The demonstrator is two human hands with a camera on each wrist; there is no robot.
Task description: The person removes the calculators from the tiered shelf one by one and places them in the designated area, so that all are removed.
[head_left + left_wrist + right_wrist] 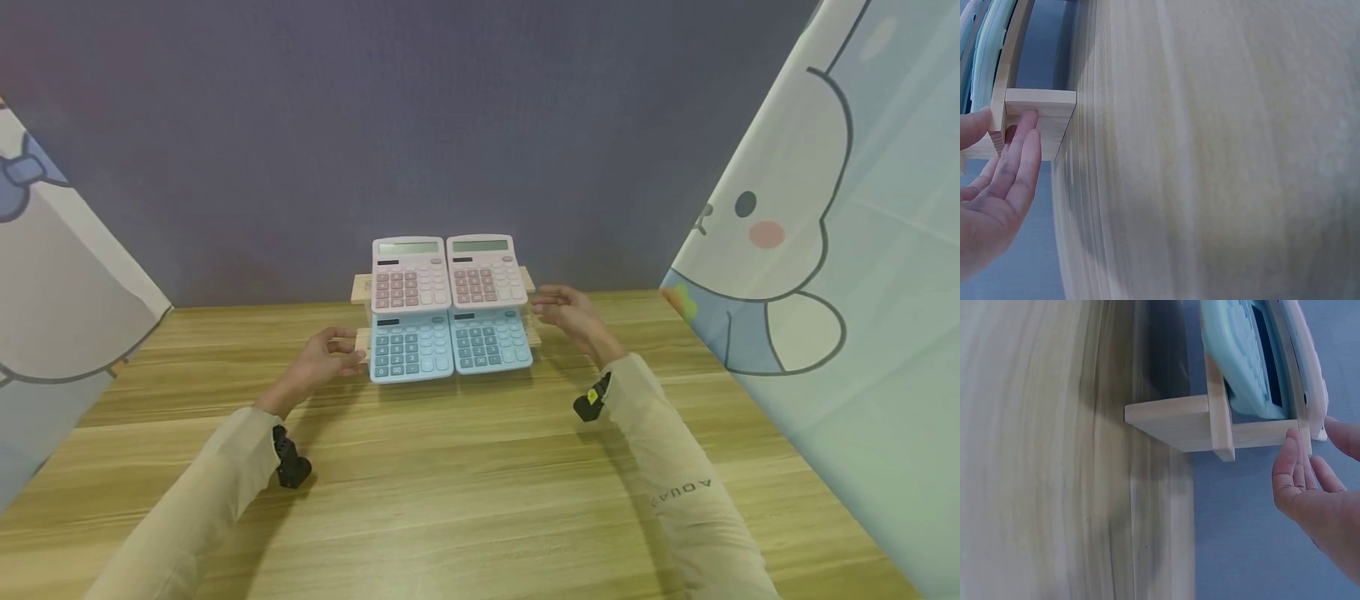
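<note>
A small two-tier wooden stand (362, 287) holds two pink calculators (408, 275) on its upper tier and two blue calculators (491, 340) on its lower one. All of them lean back, keys facing me. At the stand's left end, my left hand (322, 362) pinches the lower board (999, 115), thumb on its front face and fingers behind, by the side panel (1041, 103). My right hand (573, 317) is at the right end of the upper tier. Its fingertips lie right at the upper board, and the thumb is spread away beside the pink calculator's edge (1316, 394).
The stand is near the back edge of a wood-grain table (450, 483), in front of a dark grey-blue panel (450, 125). Cloths printed with cartoon animals (787, 208) hang at both sides. Each wrist wears a small black camera (291, 462).
</note>
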